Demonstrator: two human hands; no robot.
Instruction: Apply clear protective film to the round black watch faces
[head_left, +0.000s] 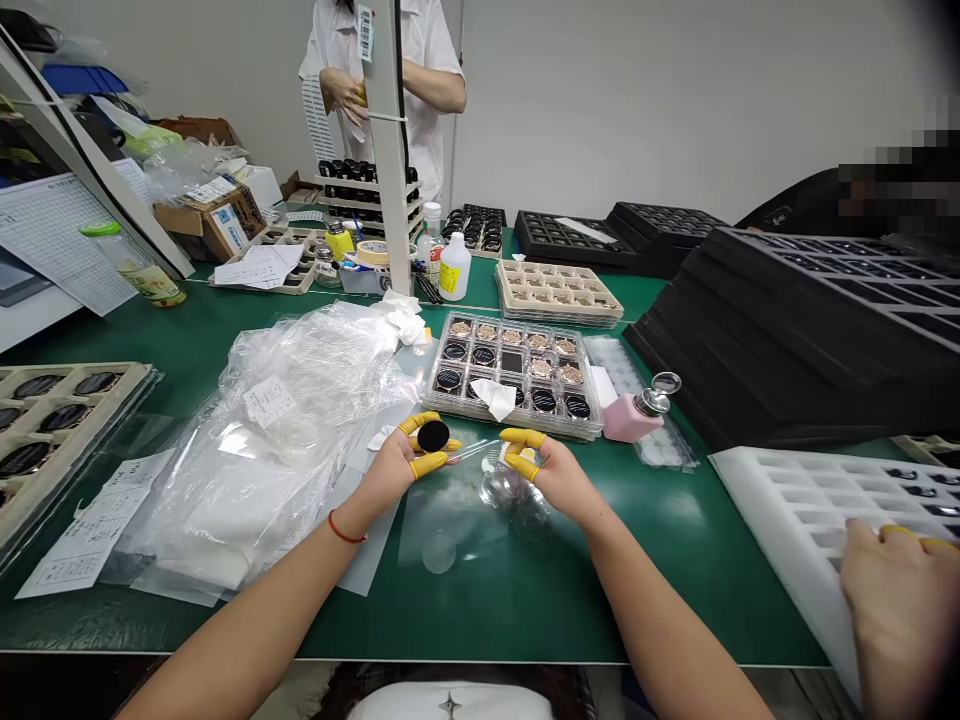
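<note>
My left hand [397, 468], with yellow finger cots on its fingertips, pinches a round black disc [433, 435] that looks like a watch part. Facing it, my right hand [553, 476] also wears yellow cots and has its fingertips closed around something small and pale, too small to name. A thin clear strip [474, 450] spans the gap between the hands. Under the right fingers lie crumpled clear plastic pieces [504, 490]. Just beyond both hands sits a clear compartment tray [517, 425] of round black and gold watch parts, with a white tissue [495, 399] on it.
Clear plastic bags [300, 430] cover the left side. A pink pump bottle [632, 418] stands right of the tray. Stacked black trays [750, 350] rise at right. Another person's hand [900, 600] rests at a white foam tray [765, 510]. A post [390, 150] stands behind.
</note>
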